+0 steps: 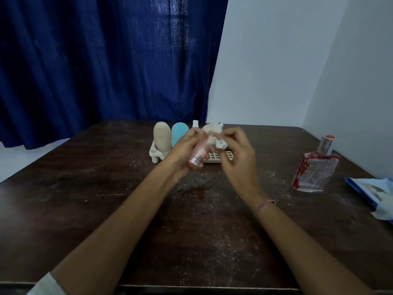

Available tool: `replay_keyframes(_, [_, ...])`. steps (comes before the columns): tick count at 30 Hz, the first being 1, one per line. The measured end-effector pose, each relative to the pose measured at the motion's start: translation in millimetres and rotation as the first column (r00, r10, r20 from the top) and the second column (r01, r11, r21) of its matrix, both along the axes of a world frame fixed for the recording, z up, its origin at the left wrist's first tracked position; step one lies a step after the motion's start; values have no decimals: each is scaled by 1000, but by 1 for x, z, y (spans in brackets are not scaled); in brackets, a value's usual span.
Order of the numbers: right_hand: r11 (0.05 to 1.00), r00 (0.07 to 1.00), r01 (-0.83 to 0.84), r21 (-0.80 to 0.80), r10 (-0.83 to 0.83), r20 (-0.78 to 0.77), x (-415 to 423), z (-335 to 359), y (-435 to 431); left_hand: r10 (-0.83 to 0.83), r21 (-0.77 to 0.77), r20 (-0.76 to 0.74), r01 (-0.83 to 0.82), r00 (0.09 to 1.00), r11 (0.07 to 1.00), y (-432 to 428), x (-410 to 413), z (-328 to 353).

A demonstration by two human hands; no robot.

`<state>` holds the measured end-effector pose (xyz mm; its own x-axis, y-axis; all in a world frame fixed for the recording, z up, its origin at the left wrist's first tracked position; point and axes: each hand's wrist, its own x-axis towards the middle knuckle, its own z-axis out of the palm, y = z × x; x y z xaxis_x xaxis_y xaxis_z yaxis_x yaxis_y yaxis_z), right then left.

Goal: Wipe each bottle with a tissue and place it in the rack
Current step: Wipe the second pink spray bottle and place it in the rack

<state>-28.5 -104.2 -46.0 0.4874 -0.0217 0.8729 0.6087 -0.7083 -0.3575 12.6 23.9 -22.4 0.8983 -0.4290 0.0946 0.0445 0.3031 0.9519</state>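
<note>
rack (154,153), white plastic, at the far middle of the table (102,213): holds a beige bottle (162,136) upright at its left end and a light blue bottle (178,133) upright just beside it; a third item with a white cap (195,123) stands behind, mostly hidden by the hands, so its body cannot be told. the grid floor at the rack's right end shows between the hands. pink bottle (196,156), small, slim, with a label patch near its base: held above the table in front of the rack, tilted, base toward the camera. left hand (181,155): fingers and thumb curled round the pink bottle's body. right hand (238,153): fingertips pinching a crumpled white tissue (213,135) against the bottle's upper end. thread bracelet (264,205), pink and white, on the right wrist. grey sleeve (45,284) at the left forearm. glass bottle (314,170), flat, clear with red markings and a silver cap: upright on the table well to the right. blue tissue packet (374,193): at the right edge. blue curtain (95,60) and white wall (276,60) behind.
</note>
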Motion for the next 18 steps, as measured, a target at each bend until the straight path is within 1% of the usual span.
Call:
replay_keyframes(2, [978, 998, -68, -200, 63, -31, -3, -4, 10, 29, -99, -51, -34, 998, 994, 0, 4, 1])
replay_keyframes(3, [958, 995, -96, -269, 88, -42, -3, -6, 14, 19, -139, -81, -30, 997, 990, 0, 6, 2])
replay_keyframes(4, [946, 994, -113, -304, 104, -43, -3, -7, 16, 3, -161, -102, -20, 995, 987, 0, 7, 3])
replay_keyframes(6, [949, 994, -104, -298, 103, -19, -3, -6, 15, -5, -125, -73, -4, 997, 992, 2, 9, 4])
replay_keyframes(7, [958, 996, -87, -272, 88, -7, -3, -4, 12, -1, -79, -35, -2, 999, 997, 3, 10, 3])
replay_keyframes(9, [978, 1000, -16, -206, 18, 9, -3, -1, 3, -11, 48, 50, 9, 999, 999, 7, 9, 2])
replay_keyframes(10, [985, 999, 33, -169, -32, 12, -3, 1, -2, -31, 93, 69, 25, 997, 995, 9, 9, 1])
replay_keyframes(12, [987, 994, 113, -116, -112, 17, -1, 5, -13, -63, 123, 66, 55, 996, 991, 13, 9, 3])
replay_keyframes(13, [984, 991, 133, -117, -131, 27, 0, 6, -17, -73, 131, 66, 64, 995, 989, 15, 9, 5])
replay_keyframes(15, [976, 989, 143, -166, -137, 45, 1, 7, -21, -101, 169, 102, 83, 990, 982, 18, 10, 7])
replay_keyframes(18, [963, 991, 136, -233, -133, 29, 1, 7, -21, -120, 275, 178, 67, 977, 959, 23, 10, 8])
